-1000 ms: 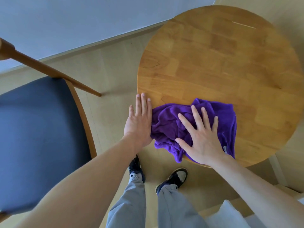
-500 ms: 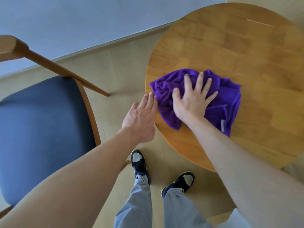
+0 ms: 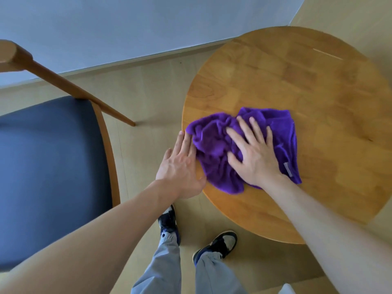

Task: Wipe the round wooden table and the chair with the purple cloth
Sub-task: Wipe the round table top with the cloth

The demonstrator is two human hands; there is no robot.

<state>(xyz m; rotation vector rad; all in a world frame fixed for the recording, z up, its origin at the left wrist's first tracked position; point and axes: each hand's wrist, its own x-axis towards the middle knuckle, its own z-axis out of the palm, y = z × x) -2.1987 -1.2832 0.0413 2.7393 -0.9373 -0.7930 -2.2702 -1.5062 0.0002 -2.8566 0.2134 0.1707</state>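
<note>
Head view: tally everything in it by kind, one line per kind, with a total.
Round wooden table: 1
Chair: 1
Purple cloth: 1
Hands: 2, left hand and right hand
Shoes: 2, left shoe and right shoe
Total: 7

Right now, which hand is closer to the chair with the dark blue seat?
Left. The left hand rests at the round wooden table's edge beside the chair; the right hand presses the purple cloth, farther away.
</note>
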